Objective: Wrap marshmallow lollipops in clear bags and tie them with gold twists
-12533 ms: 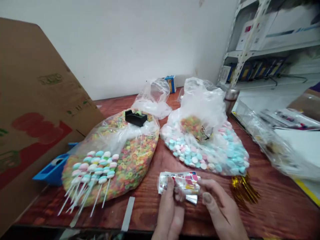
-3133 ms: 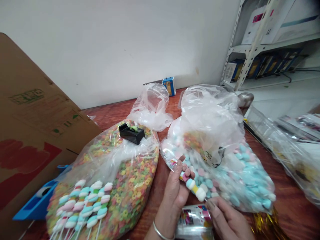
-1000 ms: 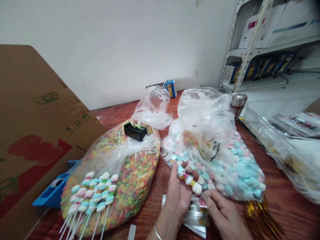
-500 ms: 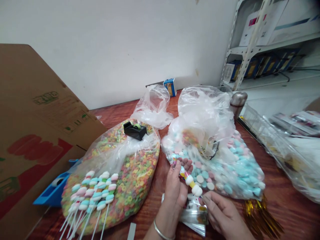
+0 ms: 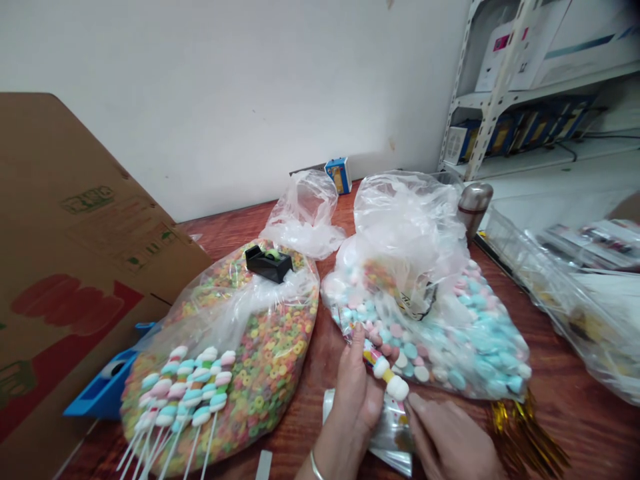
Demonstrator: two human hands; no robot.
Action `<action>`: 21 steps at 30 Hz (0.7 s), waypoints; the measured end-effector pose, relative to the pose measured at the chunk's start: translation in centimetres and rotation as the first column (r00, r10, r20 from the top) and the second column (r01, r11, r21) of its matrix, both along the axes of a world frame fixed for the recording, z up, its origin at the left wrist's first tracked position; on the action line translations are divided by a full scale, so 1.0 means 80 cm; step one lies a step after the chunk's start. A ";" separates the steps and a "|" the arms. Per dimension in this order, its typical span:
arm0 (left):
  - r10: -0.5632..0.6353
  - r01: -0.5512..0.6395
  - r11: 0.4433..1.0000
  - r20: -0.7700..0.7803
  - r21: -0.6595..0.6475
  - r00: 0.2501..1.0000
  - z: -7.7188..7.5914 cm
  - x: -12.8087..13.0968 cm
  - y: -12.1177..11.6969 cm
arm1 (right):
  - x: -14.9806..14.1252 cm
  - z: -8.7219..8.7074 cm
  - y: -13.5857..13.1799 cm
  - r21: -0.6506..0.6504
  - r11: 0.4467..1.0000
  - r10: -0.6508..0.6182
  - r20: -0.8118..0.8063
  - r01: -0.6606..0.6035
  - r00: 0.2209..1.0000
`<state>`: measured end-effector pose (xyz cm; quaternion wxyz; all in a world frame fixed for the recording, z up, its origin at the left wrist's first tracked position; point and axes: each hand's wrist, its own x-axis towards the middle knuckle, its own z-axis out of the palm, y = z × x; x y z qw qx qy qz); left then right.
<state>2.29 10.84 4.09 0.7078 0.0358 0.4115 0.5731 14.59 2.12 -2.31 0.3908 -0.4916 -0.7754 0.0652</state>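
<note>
My left hand (image 5: pixel 359 387) is closed around a marshmallow skewer (image 5: pixel 397 389), with white and yellow pieces showing below its fingers. Past its thumb, a shiny colourful clear wrapper sticks out. My right hand (image 5: pixel 447 433) is at the lower end of the skewer, its thumb and fingers pinched together; what lies between them is hidden. Beneath the hands are clear printed plastic sleeves (image 5: pixel 393 427). Just beyond is a big clear bag of pastel marshmallows (image 5: pixel 480 340). Gold twist ties (image 5: pixel 525 433) lie right of my right hand.
Finished marshmallow skewers (image 5: pixel 193 387) rest on a bag of cereal rings (image 5: pixel 270 360), which also carries a black tape dispenser (image 5: pixel 269 264). A cardboard box (image 5: pixel 85 220) and blue tool (image 5: pixel 100 393) stand left. A metal flask (image 5: pixel 473 207) and clear plastic bin (image 5: pixel 555 313) are right.
My left fingers have curled from spread to closed around the skewer. The skewer has shifted slightly right and down, and my right hand has turned with its fingers lower.
</note>
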 end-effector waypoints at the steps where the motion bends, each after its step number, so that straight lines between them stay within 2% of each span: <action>1: -0.013 0.013 1.000 -0.004 -0.008 1.000 0.001 0.000 -0.001 | 0.001 -0.002 0.000 0.092 0.996 0.006 0.067 -0.013 0.998; 2: -0.021 0.021 1.000 -0.005 -0.017 1.000 0.001 0.000 -0.001 | 0.001 -0.002 0.000 0.135 0.991 0.004 0.094 -0.017 0.996; 3: -0.032 0.032 0.999 0.000 -0.023 0.999 0.002 0.000 -0.002 | 0.001 -0.002 0.000 0.120 0.993 -0.002 0.072 -0.007 0.997; 4: -0.044 0.045 0.999 0.011 -0.026 0.999 0.003 -0.001 -0.002 | -0.001 0.000 0.000 0.044 0.999 -0.011 0.001 0.011 1.000; 5: -0.058 0.059 0.998 0.026 -0.022 0.998 0.004 -0.002 -0.002 | -0.003 0.002 0.001 -0.086 0.996 -0.024 -0.110 0.015 0.994; 6: -0.074 0.074 0.997 0.044 -0.012 0.996 0.004 -0.003 -0.002 | -0.006 0.006 0.002 -0.246 0.969 -0.051 -0.254 -0.013 0.966; 7: -0.090 0.090 0.996 0.062 0.000 0.994 0.004 -0.005 -0.002 | -0.010 0.009 0.003 -0.407 0.909 -0.099 -0.412 -0.086 0.906; 9: -0.125 0.124 0.992 0.103 0.025 0.987 0.002 -0.008 -0.003 | -0.017 0.015 0.006 -0.621 0.708 -0.263 -0.674 -0.337 0.690; 10: -0.145 0.141 0.989 0.122 0.038 0.982 0.001 -0.010 -0.003 | -0.020 0.018 0.008 -0.645 0.604 -0.357 -0.744 -0.468 0.565; 11: -0.166 0.160 0.986 0.141 0.052 0.976 0.000 -0.011 -0.003 | -0.022 0.020 0.010 -0.627 0.523 -0.433 -0.779 -0.577 0.454; 12: -0.185 0.177 0.982 0.156 0.064 0.970 -0.001 -0.012 -0.003 | -0.024 0.021 0.011 -0.589 0.468 -0.481 -0.795 -0.659 0.369; 14: -0.209 0.198 0.977 0.172 0.074 0.963 -0.003 -0.011 -0.005 | -0.026 0.022 0.013 -0.511 0.412 -0.503 -0.818 -0.754 0.279; 16: -0.200 0.189 0.979 0.167 0.078 0.966 -0.004 -0.007 -0.007 | -0.026 0.019 0.013 -0.503 0.417 -0.488 -0.827 -0.757 0.280; 17: -0.176 0.166 0.983 0.156 0.077 0.972 -0.005 -0.003 -0.009 | -0.025 0.017 0.012 -0.542 0.456 -0.463 -0.822 -0.706 0.332; 19: -0.119 0.111 0.992 0.130 0.067 0.984 -0.006 0.004 -0.012 | -0.022 0.013 0.011 -0.635 0.617 -0.383 -0.759 -0.465 0.527; 21: -0.080 0.077 0.997 0.140 0.027 0.987 -0.006 0.008 -0.013 | -0.020 0.011 0.010 -0.597 0.773 -0.297 -0.642 -0.216 0.707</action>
